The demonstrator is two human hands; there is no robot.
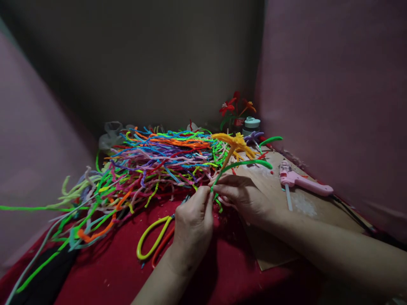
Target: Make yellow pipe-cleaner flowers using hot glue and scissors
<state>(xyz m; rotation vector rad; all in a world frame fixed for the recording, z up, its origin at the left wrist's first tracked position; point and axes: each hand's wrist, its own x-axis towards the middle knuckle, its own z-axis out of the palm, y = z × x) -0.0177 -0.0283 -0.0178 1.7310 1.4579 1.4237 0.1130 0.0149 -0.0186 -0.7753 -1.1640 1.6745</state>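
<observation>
Two pinch grips: left hand and right hand held green strand at foot of orange flower, head toward one o'clock. Looked light, fuzzy, bendable; lower end seemed safer hold than delicate top.

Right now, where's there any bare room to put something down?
Bare red cloth shows between the left hand and brown board, and left of the yellow handle. A small board patch is free between the right hand and pink glue gun. Beyond the hands it's crowded with fuzzy stems.
</observation>
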